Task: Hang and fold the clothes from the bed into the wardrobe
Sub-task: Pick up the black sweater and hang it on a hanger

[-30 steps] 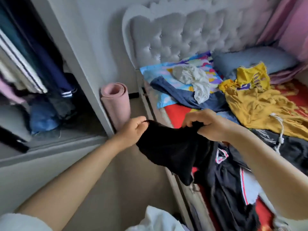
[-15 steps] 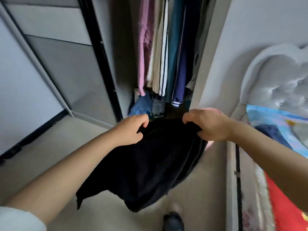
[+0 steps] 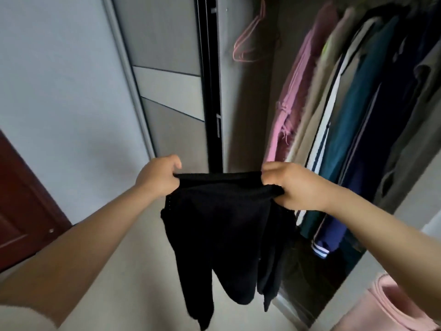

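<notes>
A black garment [image 3: 224, 230] hangs in front of me, stretched by its top edge between both hands. My left hand [image 3: 157, 175] grips the left end of that edge and my right hand [image 3: 293, 187] grips the right end. The cloth drops toward the floor in loose folds. Behind it stands the open wardrobe [image 3: 241, 96], with several hung clothes [image 3: 334, 130] in pink, cream, teal and navy on the right. An empty pink hanger [image 3: 248, 41] hangs at the wardrobe's upper left. The bed is out of view.
The wardrobe's grey sliding door [image 3: 167, 87] with a black frame is pushed left. A dark red door [image 3: 21, 211] shows at the far left. A rolled pink mat [image 3: 391, 306] stands at the bottom right. Beige floor [image 3: 133, 283] lies below.
I have turned from the bed to face the wardrobe. Both hands lifted the black garment clear of the bed and pulled its top edge taut, higher than before.
</notes>
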Demonstrator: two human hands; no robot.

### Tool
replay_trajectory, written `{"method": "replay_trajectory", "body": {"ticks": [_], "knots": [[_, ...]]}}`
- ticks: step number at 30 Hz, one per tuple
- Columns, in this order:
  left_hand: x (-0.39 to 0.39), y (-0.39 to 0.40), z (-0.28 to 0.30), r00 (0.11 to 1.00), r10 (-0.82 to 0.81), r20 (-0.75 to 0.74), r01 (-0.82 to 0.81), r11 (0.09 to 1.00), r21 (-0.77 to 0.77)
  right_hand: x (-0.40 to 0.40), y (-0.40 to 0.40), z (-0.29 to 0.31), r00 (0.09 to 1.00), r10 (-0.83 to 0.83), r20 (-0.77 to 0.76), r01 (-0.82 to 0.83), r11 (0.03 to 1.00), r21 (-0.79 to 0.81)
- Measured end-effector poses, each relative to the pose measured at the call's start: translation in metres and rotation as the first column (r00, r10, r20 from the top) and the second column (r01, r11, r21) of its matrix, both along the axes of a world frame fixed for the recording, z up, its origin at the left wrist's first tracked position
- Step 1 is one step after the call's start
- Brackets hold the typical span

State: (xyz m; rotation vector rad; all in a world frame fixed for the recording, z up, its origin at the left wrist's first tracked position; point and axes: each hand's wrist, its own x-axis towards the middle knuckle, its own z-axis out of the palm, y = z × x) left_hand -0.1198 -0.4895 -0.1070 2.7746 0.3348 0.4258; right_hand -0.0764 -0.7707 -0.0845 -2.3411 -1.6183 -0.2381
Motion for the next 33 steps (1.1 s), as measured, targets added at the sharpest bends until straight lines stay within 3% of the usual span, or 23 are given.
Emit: {"method": "replay_trajectory", "body": {"ticks": [2, 4, 9, 11, 12, 14, 16, 19, 23, 26, 29, 31, 33], "knots": [[0.019, 0.008, 0.009, 1.0, 0.016, -0.021, -0.015, 0.999, 0.029, 0.028, 0.007, 0.005, 0.998, -0.023, 0.059, 0.025, 0.999, -0.024], [0.037, 0.013, 0.022, 0.993, -0.121, -0.002, 0.121, 0.992, -0.038, 0.054, 0.017, 0.015, 0.989, -0.068, 0.135, 0.072, 0.997, -0.023], [0.091, 0.027, 0.049, 0.858, -0.471, 0.204, 0.497, 0.862, -0.097, 0.124, 0.05, 0.056, 0.968, -0.171, 0.185, 0.119, 0.959, 0.259], [0.108, 0.021, 0.062, 0.796, -0.495, 0.349, 0.588, 0.769, -0.251, 0.14, 0.066, 0.071, 0.959, -0.246, 0.139, 0.185, 0.92, 0.346], [0.121, 0.019, 0.071, 0.775, -0.498, 0.389, 0.628, 0.676, -0.386, 0.149, 0.078, 0.079, 0.954, -0.276, 0.118, 0.219, 0.908, 0.357], [0.147, 0.011, 0.089, 0.733, -0.58, 0.355, 0.67, 0.526, -0.524, 0.165, 0.101, 0.096, 0.94, -0.31, 0.145, 0.243, 0.902, 0.356], [0.186, 0.012, 0.096, 0.651, -0.735, 0.188, 0.719, 0.519, -0.462, 0.189, 0.121, 0.116, 0.911, -0.376, 0.168, 0.289, 0.874, 0.391], [0.235, 0.021, 0.09, 0.604, -0.793, 0.076, 0.761, 0.547, -0.349, 0.218, 0.128, 0.141, 0.908, -0.394, 0.145, 0.281, 0.826, 0.488], [0.291, 0.042, 0.084, 0.56, -0.778, -0.286, 0.739, 0.625, -0.251, 0.256, 0.124, 0.158, 0.857, -0.476, 0.197, 0.32, 0.791, 0.521], [0.337, 0.063, 0.098, 0.567, -0.692, -0.446, 0.769, 0.639, -0.015, 0.293, 0.12, 0.157, 0.862, -0.482, 0.158, 0.362, 0.803, 0.473], [0.376, 0.084, 0.116, 0.677, -0.614, -0.406, 0.736, 0.589, 0.335, 0.329, 0.12, 0.151, 0.863, -0.492, 0.117, 0.423, 0.829, 0.365], [0.402, 0.1, 0.128, 0.751, -0.616, -0.238, 0.651, 0.628, 0.427, 0.357, 0.124, 0.149, 0.867, -0.494, 0.067, 0.459, 0.844, 0.278], [0.426, 0.116, 0.141, 0.774, -0.633, 0.034, 0.558, 0.706, 0.436, 0.387, 0.131, 0.152, 0.869, -0.494, -0.037, 0.494, 0.86, 0.128]]}}
